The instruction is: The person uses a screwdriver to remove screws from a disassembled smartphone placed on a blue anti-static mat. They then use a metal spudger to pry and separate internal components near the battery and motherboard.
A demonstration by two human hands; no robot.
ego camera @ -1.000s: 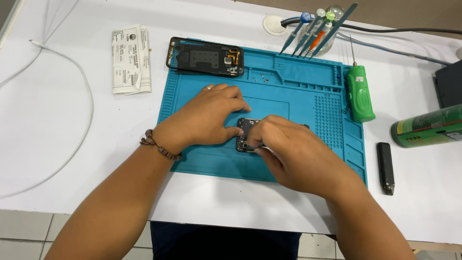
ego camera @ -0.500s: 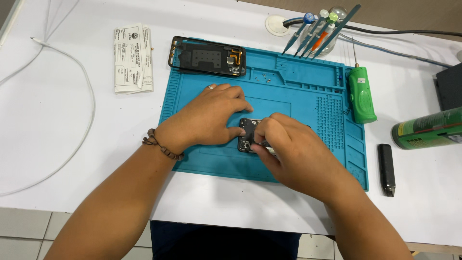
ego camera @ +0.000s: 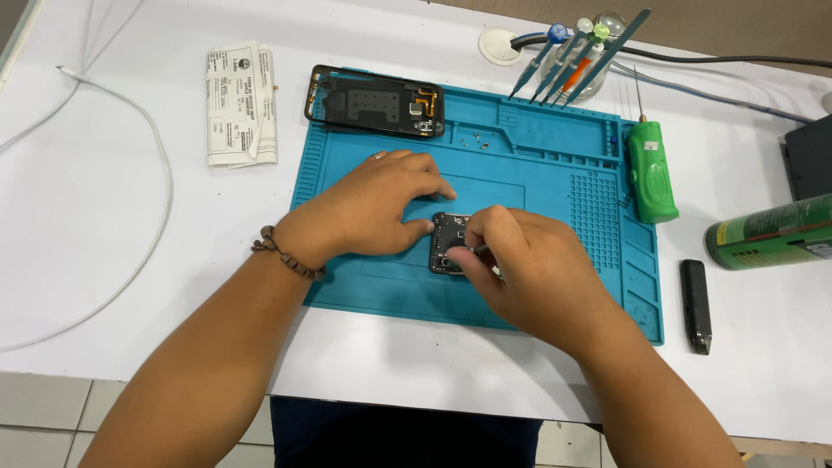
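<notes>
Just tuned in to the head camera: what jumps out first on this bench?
The bright blue work mat in the middle of the white table, with both hands meeting on it over a small dark circuit board. The left hand steadies the board while the right hand works at its lower edge with a thin metal tool. Behind them an opened phone shell lies at the mat's far edge, and a green handheld tool lies at its right.

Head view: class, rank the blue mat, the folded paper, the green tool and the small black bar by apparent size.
1. Blue mat
2. Folded paper
3. Green tool
4. Black bar
Tool and bar look close in length; the tool is wider.
</notes>
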